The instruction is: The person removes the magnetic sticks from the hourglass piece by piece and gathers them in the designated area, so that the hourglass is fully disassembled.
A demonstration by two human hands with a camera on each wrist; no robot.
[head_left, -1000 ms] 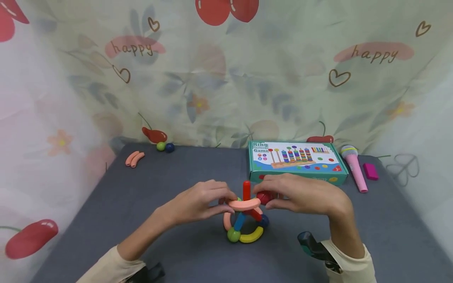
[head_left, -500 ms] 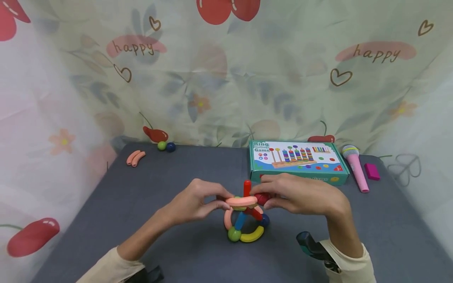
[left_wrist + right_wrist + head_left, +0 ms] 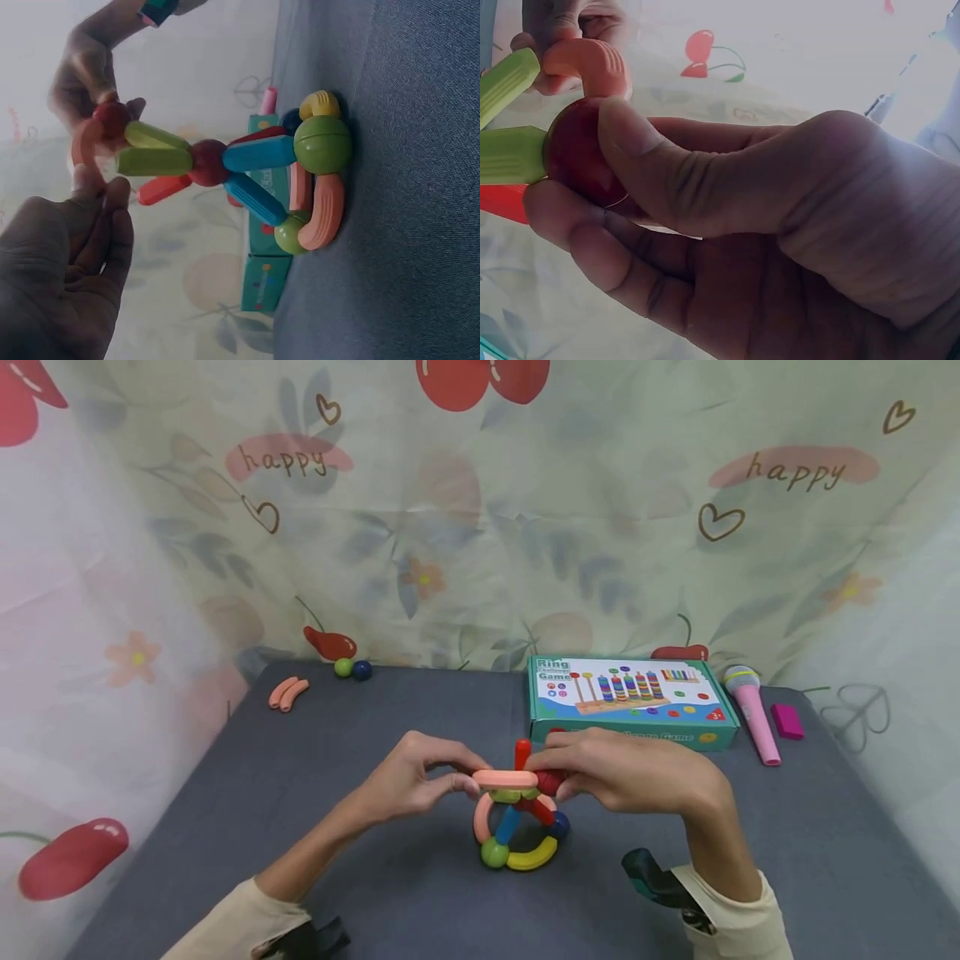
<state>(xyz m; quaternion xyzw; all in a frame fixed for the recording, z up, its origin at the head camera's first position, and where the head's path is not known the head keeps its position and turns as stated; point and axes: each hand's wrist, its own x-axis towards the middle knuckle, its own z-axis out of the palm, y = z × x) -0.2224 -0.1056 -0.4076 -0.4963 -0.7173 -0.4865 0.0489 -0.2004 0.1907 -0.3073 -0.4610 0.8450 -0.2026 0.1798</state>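
Note:
Fingers and thumb of my left hand [image 3: 420, 778] pinch one end of a curved salmon-pink stick [image 3: 504, 780]. Its other end meets a red ball [image 3: 585, 150], which my right hand [image 3: 633, 768] grips between thumb and fingers. A light green stick [image 3: 511, 155] joins that ball from the side. Below stands a figure of magnetic sticks and balls. At its middle is another red ball [image 3: 208, 162], with green and red sticks going up and blue sticks [image 3: 259, 154] going down. Its base ring has curved pink and yellow sticks [image 3: 532, 855], green balls [image 3: 495, 852] and a dark blue ball [image 3: 560, 825].
A Ring Challenge Game box [image 3: 633, 697] lies behind the right hand. Beside it are a pink toy microphone [image 3: 756, 718] and a magenta block [image 3: 787, 721]. At the back left lie two pink curved sticks [image 3: 288, 693], a green ball [image 3: 343, 667] and a blue ball [image 3: 362, 670].
The held pink stick has shifted slightly left and up and now lies level, its curve turned from view. The left fingers have drawn back to its end. The right hand still holds the red ball.

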